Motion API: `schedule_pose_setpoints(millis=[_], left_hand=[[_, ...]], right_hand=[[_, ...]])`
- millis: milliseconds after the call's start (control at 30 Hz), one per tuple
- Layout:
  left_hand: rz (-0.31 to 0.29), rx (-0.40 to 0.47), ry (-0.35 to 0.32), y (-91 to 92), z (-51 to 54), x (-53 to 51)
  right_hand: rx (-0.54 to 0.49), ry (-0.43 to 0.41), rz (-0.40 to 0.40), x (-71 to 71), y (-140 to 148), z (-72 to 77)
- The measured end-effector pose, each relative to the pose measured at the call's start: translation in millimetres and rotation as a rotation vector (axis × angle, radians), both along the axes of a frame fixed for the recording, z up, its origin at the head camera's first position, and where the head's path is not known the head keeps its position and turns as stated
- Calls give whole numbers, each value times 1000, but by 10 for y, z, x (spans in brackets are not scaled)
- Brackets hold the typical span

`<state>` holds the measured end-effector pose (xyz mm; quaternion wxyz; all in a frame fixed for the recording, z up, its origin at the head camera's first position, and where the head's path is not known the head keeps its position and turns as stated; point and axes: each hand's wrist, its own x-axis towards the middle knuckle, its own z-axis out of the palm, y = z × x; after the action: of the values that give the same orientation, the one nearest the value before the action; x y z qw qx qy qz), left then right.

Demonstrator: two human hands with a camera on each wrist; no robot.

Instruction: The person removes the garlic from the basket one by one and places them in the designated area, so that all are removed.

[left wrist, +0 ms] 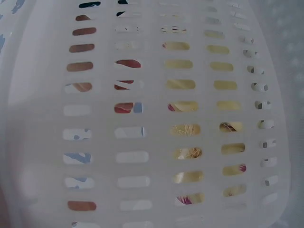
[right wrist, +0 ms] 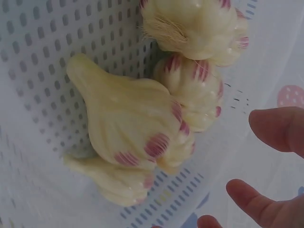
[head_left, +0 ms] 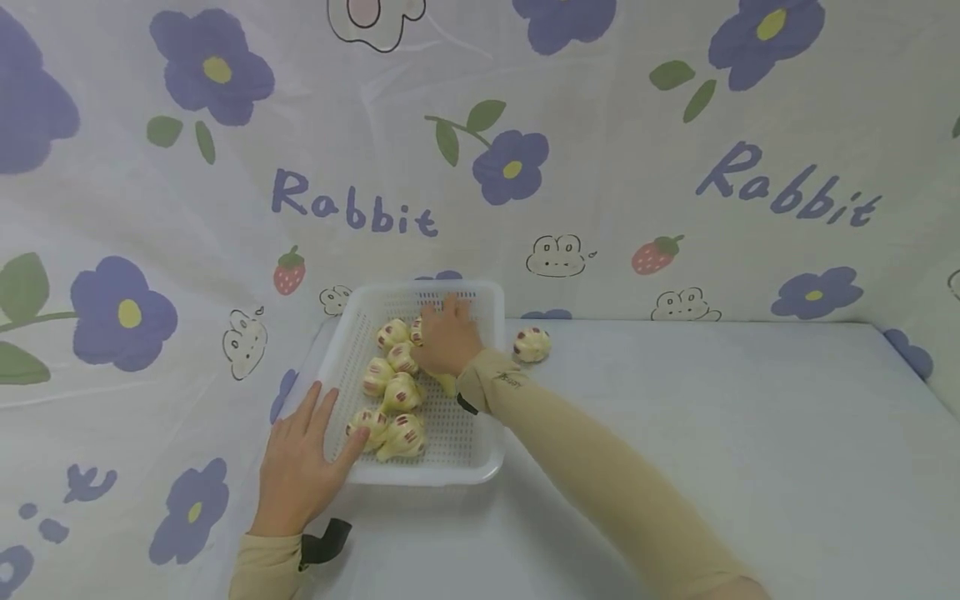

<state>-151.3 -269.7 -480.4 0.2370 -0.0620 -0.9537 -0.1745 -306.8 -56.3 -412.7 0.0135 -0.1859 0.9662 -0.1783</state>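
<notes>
Several pale garlic bulbs with purple-red streaks (head_left: 402,392) lie in a white slotted plastic basket (head_left: 450,477). My right hand (head_left: 450,340) reaches over the basket's far part, above some of the garlic and partly hiding it. In the right wrist view its thumb (right wrist: 275,127) and fingers are spread, apart from the garlic bulbs (right wrist: 128,116) seen there. At the basket's near left corner rests my left hand (head_left: 300,467), fingers extended along the side and thumb across the rim near a bulb. The left wrist view looks through the slotted wall (left wrist: 99,121) at garlic inside.
One more garlic bulb (head_left: 532,344) sits on the white table (head_left: 675,433), right of the basket. A white sheet with purple flowers and printed words (head_left: 600,108) hangs behind the table and along its left side.
</notes>
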Motion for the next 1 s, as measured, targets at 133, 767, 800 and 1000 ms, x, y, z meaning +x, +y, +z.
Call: schedule_pose_setpoints(millis=[133,767,800,1000], left_hand=[[-3,-3,10,8,0,0],[0,-9,-4,8,6,8],[-1,-9,-1,7,7,8],[-2,-9,10,-3,5,15]], right_hand=[[-12,-2,-43,-12,-70,-67],[36,-114,-110,-127,-217,-470],[32,-118,-109,-127,-214,-477],[12,-138,-81,-167,-216,-565]])
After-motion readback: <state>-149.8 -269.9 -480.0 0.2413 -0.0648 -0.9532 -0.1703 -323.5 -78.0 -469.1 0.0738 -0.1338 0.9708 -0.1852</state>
